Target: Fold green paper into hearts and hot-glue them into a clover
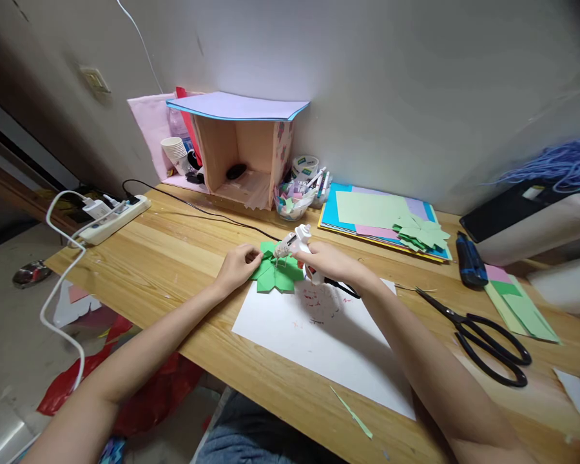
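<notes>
"Where is the flower (pixel 276 280)?"

"At the centre of my dial, with twelve toward the wall (pixel 391 96). It lies partly on the white sheet (pixel 314 351) at five o'clock, partly on the bare surface (pixel 188 248). The sheet carries scribbled marks, so I take it as a guard underneath."

"And your fingers?"

"My left hand (pixel 240 265) sits at nine, thumb and fingers pinched narrow on the flower's edge, I think to steady it. My right hand (pixel 332 261), between two and three, wraps its fingers round the glue gun (pixel 297 241), nozzle tilted down over the flower. Whether the tip touches, I cannot tell."

"Why is everything else spread out?"

"For working room, I'd guess. The box (pixel 251 145) is between eleven and twelve, the coloured sheets (pixel 372 209) at two. The scissors (pixel 464 322) lie between three and four, handles toward me, handy for my right side."
</notes>
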`<action>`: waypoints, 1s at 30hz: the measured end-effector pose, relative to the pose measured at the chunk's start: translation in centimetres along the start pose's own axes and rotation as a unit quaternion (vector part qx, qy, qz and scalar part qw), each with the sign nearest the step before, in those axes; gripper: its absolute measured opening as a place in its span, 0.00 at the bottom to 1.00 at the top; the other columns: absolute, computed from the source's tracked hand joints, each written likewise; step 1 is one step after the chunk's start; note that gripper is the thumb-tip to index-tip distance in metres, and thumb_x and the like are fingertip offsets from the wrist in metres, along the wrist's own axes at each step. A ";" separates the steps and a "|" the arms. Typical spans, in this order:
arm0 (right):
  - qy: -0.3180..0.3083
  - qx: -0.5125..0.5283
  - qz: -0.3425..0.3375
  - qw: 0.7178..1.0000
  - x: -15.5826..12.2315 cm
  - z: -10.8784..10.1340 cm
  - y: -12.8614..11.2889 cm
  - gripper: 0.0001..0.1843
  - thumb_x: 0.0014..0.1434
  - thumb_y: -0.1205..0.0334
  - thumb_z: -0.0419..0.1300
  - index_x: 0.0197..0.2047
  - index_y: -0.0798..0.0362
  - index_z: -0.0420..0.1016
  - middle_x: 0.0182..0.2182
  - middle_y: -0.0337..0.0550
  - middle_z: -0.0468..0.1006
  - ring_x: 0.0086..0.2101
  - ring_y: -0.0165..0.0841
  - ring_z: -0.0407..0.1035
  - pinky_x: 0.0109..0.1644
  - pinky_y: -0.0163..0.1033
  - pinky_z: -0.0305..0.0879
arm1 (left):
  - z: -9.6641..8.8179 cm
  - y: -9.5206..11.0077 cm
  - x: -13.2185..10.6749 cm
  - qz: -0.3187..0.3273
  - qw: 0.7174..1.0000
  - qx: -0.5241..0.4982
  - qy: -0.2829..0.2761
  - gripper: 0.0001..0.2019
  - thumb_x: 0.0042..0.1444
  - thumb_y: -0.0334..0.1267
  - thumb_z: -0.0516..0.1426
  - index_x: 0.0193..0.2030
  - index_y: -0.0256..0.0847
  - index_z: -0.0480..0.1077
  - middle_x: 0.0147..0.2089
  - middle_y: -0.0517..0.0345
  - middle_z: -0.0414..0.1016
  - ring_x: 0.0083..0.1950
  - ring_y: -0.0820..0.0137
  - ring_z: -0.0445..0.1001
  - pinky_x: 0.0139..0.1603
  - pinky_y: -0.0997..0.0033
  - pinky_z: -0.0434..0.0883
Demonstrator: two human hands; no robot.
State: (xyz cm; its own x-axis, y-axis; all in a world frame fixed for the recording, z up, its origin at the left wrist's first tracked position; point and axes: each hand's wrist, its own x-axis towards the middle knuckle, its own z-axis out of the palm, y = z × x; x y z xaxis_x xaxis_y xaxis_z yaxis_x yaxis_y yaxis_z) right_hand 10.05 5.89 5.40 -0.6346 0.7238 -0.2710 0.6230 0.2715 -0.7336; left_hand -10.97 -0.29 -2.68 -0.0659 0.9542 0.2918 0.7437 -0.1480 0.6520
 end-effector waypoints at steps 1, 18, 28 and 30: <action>-0.002 0.000 0.003 1.000 0.1 0.1 0.1 0.18 0.54 0.49 0.48 0.23 0.54 0.63 0.22 0.41 0.69 0.22 0.29 0.61 0.25 0.35 0.53 | 0.0 0.0 0.0 -0.001 1.000 -0.002 0.002 0.09 0.55 0.40 0.53 0.29 0.38 0.70 0.28 0.58 0.72 0.30 0.72 0.69 0.31 0.74 0.65; 0.007 -0.014 0.010 1.000 0.9 1.1 0.9 0.20 0.54 0.47 0.48 0.20 0.53 0.59 0.21 0.40 0.69 0.22 0.30 0.60 0.25 0.36 0.52 | 0.1 0.1 -0.2 0.022 0.999 0.022 -0.014 0.09 0.56 0.39 0.52 0.31 0.38 0.71 0.31 0.57 0.70 0.32 0.72 0.68 0.33 0.73 0.64; -0.009 -0.017 0.017 1.000 0.1 0.2 0.0 0.18 0.53 0.49 0.48 0.19 0.53 0.58 0.19 0.40 0.67 0.21 0.29 0.58 0.25 0.36 0.51 | -0.3 0.2 -0.3 0.021 0.999 0.008 -0.045 0.08 0.55 0.39 0.53 0.33 0.40 0.72 0.33 0.57 0.70 0.34 0.72 0.69 0.34 0.73 0.66; -0.014 -0.019 0.020 1.000 -0.1 0.0 -0.2 0.19 0.53 0.50 0.48 0.19 0.53 0.58 0.19 0.40 0.67 0.21 0.29 0.59 0.25 0.36 0.51 | -0.3 0.1 -0.4 0.017 0.999 0.009 -0.046 0.08 0.55 0.40 0.53 0.34 0.40 0.72 0.33 0.57 0.70 0.33 0.72 0.69 0.34 0.73 0.66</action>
State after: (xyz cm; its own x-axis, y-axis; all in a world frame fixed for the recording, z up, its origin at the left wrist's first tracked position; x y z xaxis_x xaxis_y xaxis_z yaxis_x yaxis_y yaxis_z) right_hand 9.99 5.74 5.61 -0.6209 0.7169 -0.3170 0.6649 0.2675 -0.6973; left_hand -11.04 -0.75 -2.54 0.0205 0.9684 0.2484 0.7568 -0.1774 0.6292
